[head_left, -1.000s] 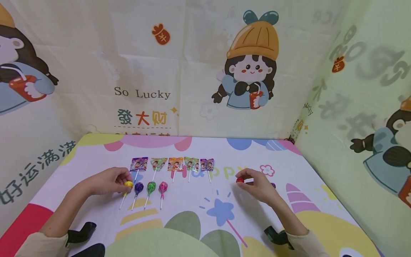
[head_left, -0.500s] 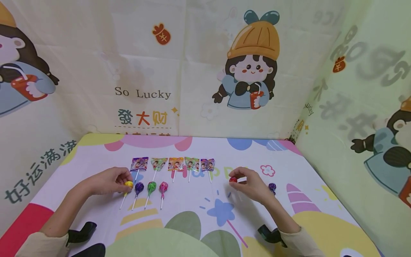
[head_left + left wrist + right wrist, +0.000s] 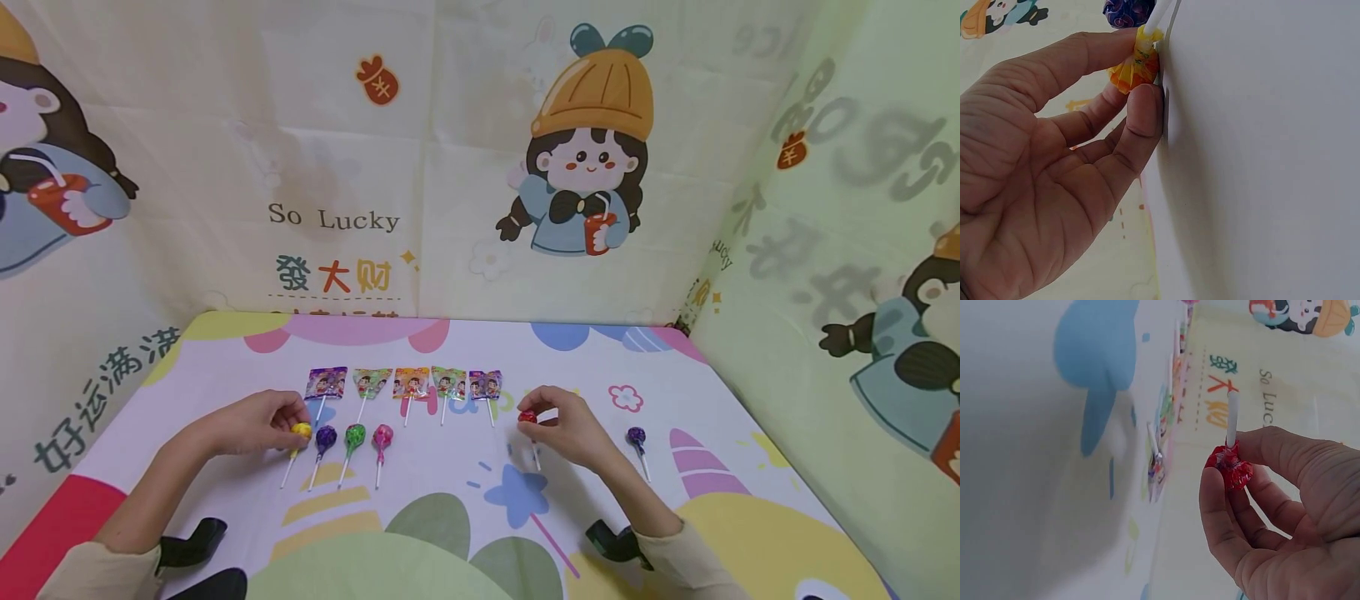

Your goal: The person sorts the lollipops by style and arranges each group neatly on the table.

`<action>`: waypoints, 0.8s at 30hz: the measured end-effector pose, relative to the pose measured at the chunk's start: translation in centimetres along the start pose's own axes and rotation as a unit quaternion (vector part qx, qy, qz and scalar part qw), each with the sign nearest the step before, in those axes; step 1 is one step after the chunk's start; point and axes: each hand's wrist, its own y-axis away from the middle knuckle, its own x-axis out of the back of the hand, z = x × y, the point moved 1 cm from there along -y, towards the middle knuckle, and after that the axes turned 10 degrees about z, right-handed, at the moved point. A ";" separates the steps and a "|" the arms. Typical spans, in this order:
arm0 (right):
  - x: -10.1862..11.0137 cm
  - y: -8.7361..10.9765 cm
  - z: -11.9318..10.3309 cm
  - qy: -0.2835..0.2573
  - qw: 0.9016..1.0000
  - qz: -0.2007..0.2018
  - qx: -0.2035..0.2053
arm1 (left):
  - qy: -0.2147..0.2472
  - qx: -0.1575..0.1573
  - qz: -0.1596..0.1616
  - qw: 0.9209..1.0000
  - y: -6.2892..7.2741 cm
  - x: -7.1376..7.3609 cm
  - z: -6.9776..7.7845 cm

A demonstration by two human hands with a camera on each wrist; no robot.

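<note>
My left hand (image 3: 255,423) pinches the wrapped head of a yellow lollipop (image 3: 1135,70) at the left end of the near row. Beside it lie a dark purple lollipop (image 3: 326,438), a green lollipop (image 3: 354,437) and a pink lollipop (image 3: 382,437), sticks toward me. Right of that row, my right hand (image 3: 572,429) holds a red lollipop (image 3: 1232,469) by its head between thumb and fingers. In the right wrist view its white stick points up, clear of the fingers. Another purple lollipop (image 3: 637,437) lies on the table to the right of this hand.
Behind the near row lies a row of several flat-wrapped lollipops, among them an orange one (image 3: 410,383) and a purple one (image 3: 485,385) at its right end. The table (image 3: 450,346) has a printed cloth. Printed curtains (image 3: 465,167) stand at the back and sides.
My right hand has moved left with the red lollipop, uncovering the purple lollipop on the right. My left hand has stayed on the yellow lollipop.
</note>
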 end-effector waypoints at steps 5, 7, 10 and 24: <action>-0.7 -0.3 -0.6 -0.008 1.000 -0.006 -0.002 | 0.001 0.000 0.000 1.000 0.1 0.0 0.0; -1.1 -0.5 -0.8 -0.009 1.000 -0.008 -0.003 | 0.000 0.001 0.000 1.000 0.1 0.0 0.0; -1.5 -0.7 -1.2 -0.007 1.000 -0.009 -0.004 | 0.000 0.001 0.001 1.000 0.1 0.1 0.0; -3.7 -1.5 -2.8 -0.015 0.999 -0.019 0.021 | 0.003 0.004 0.000 1.000 0.0 0.1 -0.1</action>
